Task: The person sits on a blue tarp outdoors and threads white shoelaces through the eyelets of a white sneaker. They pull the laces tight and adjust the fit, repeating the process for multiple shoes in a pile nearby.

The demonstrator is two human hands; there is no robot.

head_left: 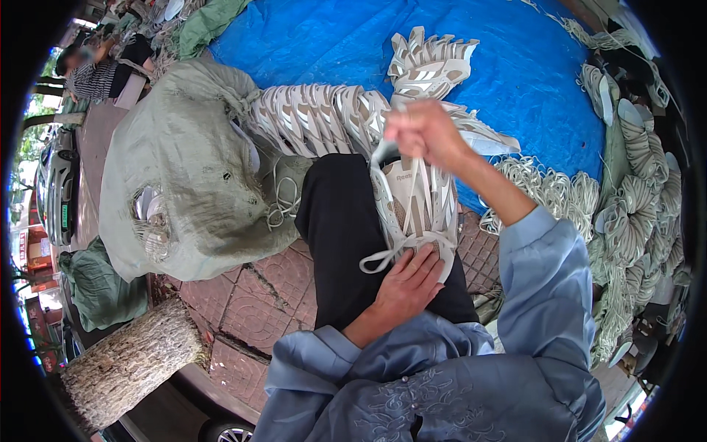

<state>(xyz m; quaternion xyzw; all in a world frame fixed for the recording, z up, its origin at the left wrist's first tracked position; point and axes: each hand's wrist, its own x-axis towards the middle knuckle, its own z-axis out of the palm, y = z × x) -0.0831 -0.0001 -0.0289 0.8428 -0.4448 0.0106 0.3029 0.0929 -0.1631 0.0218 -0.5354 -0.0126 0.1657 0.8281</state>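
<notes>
A beige and white shoe upper (400,190) lies across my lap, its toe end toward me. My left hand (403,289) rests on that toe end, fingers stretched flat over it beside a white lace loop (378,260). Above the upper's far end, my right hand (429,134) is closed and slightly blurred. A pale shoelace (425,184) runs from the upper's eyelets up to its fingers. Just beyond, a row of similar shoe uppers (313,118) is nested together, and another fanned stack (429,68) lies farther off on a blue tarp (317,37).
A bulging grey-green sack (184,169) stands at my left, near a tree trunk (132,361). Bundles of white laces (556,193) lie at the right, with tied stacks of uppers (637,214) beyond. Another person (99,74) sits far left; a parked car (59,188) is nearby.
</notes>
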